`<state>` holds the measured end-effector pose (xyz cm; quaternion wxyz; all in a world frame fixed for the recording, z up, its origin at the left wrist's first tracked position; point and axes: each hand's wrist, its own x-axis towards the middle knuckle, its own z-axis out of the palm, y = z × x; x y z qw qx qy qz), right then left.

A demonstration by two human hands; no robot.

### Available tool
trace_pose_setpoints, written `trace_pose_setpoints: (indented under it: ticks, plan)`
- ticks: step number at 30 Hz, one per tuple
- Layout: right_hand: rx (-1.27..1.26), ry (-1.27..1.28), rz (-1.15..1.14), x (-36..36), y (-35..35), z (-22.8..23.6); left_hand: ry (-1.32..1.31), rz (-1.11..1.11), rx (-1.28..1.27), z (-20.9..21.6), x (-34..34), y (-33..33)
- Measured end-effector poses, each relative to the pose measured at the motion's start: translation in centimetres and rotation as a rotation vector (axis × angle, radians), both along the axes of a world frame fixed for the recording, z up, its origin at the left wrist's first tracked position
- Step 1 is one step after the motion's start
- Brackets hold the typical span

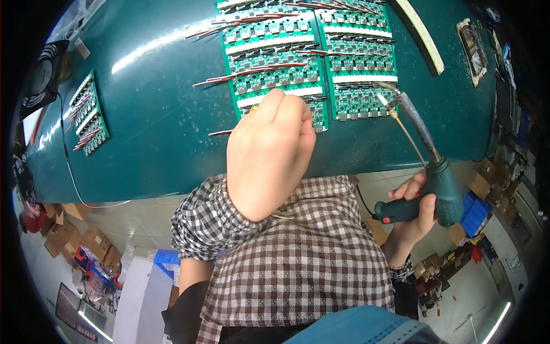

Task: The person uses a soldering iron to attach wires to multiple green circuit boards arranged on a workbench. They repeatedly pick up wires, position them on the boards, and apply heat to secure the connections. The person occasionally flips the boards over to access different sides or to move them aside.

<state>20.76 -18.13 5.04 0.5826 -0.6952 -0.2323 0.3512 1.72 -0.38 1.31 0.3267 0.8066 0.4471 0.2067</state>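
Observation:
My left hand (269, 149) bends over the near end of a green circuit-board panel (269, 53), its fingers closed in a pinch. Whatever lies between the fingertips is hidden behind the hand. A red wire (220, 133) sticks out to the left beside my knuckles. With my right hand (415, 195) I grip the handle of a dark green soldering gun (441, 183), off the table's near edge. Its metal tip and thin feed tube point up and left, near the corner of a second green panel (361, 103). Red and black wires lie across both panels.
The panels lie on a dark green tabletop (160, 114). A smaller board with wires (89, 117) rests at the left, near a black fan (43, 80) and a cable. A pale curved strip (421, 37) and a worn sponge-like block (472, 51) are at the right.

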Motion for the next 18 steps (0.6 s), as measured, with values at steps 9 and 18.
trace_pose_setpoints:
  ticks: [9, 18]
  plan:
    - [0.265, 0.41, -0.025, 5.6, 2.1, -2.1, -0.187, -0.151, 0.345, 2.8, -2.7, 0.8]
    - [0.275, 0.526, -0.018, 8.3, 3.3, -2.8, -0.528, 0.309, -0.095, 5.2, -4.5, 6.2]
